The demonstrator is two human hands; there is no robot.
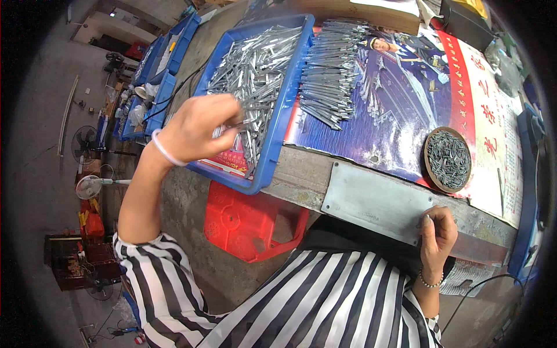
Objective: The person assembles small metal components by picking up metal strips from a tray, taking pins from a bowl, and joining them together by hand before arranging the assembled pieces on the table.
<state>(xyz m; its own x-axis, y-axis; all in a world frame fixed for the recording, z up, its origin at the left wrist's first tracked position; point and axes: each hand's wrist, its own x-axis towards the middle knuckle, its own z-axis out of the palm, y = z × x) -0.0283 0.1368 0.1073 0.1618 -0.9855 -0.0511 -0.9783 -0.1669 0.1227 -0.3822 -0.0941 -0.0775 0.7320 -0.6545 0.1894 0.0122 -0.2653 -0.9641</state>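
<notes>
Your left hand (200, 127) pinches metal strips (255, 69) from the blue bin (278, 139); your right hand (438, 232), curled, grips the near tabletop's steel plate (371, 200)

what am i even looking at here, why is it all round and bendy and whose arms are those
This is one picture from a wide fisheye camera worn on a person's head, looking down, so straight edges bend near the rim. The arms in striped sleeves are that person's own. The left hand reaches into a blue plastic tray full of thin silvery metal strips, pinching some. The right hand rests at the edge of a flat grey metal plate on the workbench, apparently pinching a small pin. More strips lie in a neat stacked row on a colourful poster, beside a round brown dish of small metal pins.
</notes>
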